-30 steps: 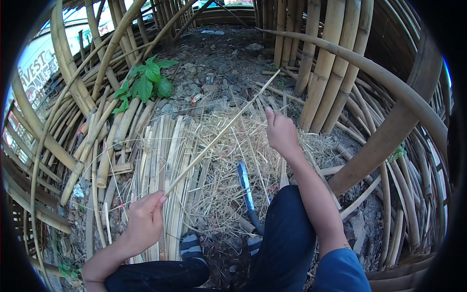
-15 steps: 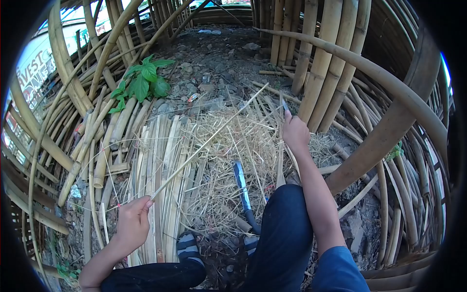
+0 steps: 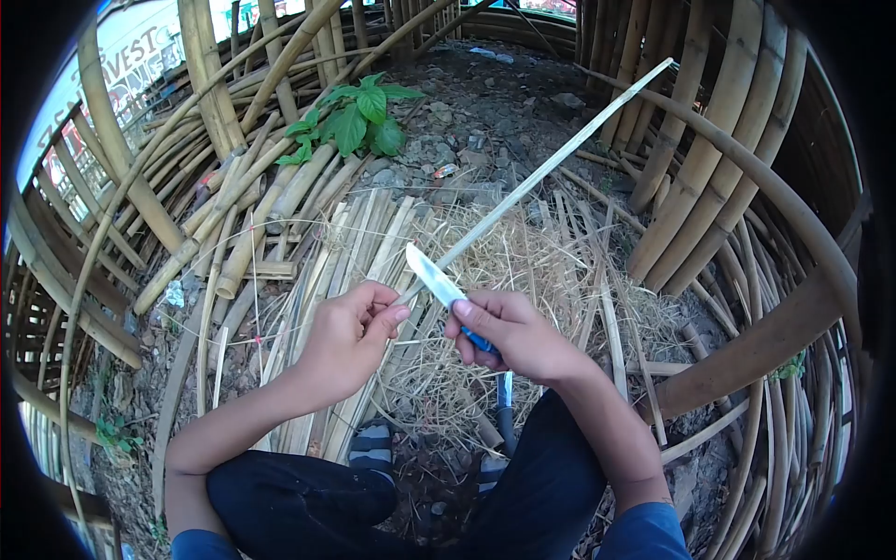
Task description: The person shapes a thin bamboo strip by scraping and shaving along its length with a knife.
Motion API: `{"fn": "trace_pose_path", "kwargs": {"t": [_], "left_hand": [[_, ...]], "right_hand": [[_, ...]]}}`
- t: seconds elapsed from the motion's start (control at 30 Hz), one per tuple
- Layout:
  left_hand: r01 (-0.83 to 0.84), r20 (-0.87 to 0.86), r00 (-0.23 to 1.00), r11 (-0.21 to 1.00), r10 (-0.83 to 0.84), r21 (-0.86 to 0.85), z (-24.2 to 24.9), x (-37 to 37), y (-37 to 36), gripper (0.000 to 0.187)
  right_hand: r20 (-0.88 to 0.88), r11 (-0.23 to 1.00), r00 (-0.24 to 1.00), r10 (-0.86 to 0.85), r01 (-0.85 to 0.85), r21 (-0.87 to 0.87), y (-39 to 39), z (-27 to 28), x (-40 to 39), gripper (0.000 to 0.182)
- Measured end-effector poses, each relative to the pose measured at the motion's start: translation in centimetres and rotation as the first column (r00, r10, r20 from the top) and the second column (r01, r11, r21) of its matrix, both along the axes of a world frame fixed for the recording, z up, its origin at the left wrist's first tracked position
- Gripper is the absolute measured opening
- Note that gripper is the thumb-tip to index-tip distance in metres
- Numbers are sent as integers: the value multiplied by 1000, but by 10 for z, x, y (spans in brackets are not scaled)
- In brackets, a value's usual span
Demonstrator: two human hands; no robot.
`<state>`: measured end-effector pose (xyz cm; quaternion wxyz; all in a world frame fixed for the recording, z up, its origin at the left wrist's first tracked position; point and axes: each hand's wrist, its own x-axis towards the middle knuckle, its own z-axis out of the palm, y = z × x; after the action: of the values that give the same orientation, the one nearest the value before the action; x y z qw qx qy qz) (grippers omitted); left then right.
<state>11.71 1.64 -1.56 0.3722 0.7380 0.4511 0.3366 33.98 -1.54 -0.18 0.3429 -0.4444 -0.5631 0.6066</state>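
Note:
My left hand (image 3: 347,341) is closed, its thumb and fingers pinching the near end of a long thin bamboo strip (image 3: 551,170). From there the strip slants up and away to the right. In my right hand (image 3: 513,336) is a knife (image 3: 432,278) with a blue handle, its blade pointing up and left. The blade lies across the strip just beyond my left fingertips. Below my right hand, a long blade with a dark handle (image 3: 505,411) lies by my knee, its upper part hidden.
Shavings (image 3: 448,373) cover the ground ahead of my feet. Split bamboo slats (image 3: 373,233) lie to their left, and bamboo poles (image 3: 252,233) are stacked beyond. Upright poles (image 3: 709,159) and a thick slanting pole (image 3: 747,345) stand at right. A leafy plant (image 3: 353,121) grows behind the stack.
My hands have come together in the middle from far apart. The strip's far end now reaches further up and right, and the knife has come back onto its near end. The view has shifted left.

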Motion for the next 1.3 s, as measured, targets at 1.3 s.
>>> {"fn": "trace_pose_path", "kwargs": {"t": [1.3], "left_hand": [[294, 298, 930, 924, -217, -245, 8, -12, -10, 21]], "right_hand": [[41, 964, 970, -241, 234, 131, -5, 11, 30, 34]]}}
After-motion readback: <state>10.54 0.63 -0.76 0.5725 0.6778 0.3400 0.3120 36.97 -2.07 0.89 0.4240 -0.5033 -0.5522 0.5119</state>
